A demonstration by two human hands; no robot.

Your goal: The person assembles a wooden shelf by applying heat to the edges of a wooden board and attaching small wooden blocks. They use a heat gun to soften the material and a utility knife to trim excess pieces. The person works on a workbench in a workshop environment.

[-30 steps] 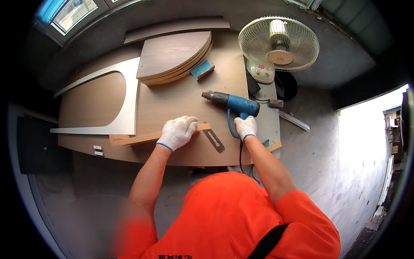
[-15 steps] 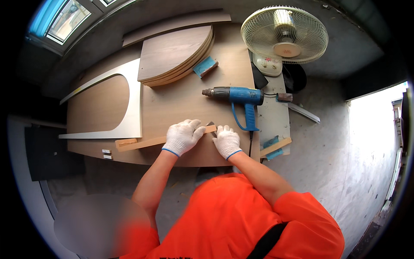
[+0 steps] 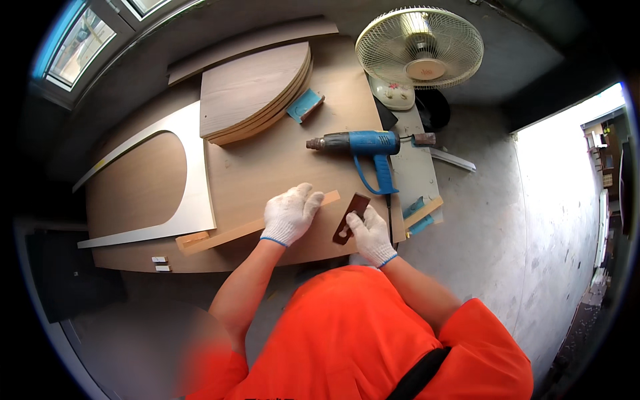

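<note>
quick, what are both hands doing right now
Left hand: closed on the wooden strip.
Right hand: closed on a dark slotted plate.

A wooden strip, stacked curved boards and a heat gun at one surface show this is a woodworking workshop.

The person's gloved left hand grasped a narrow wooden strip over the worktop, while the gloved right hand held a dark slotted metal blade near the strip's end, a blue heat gun lying beyond.
</note>
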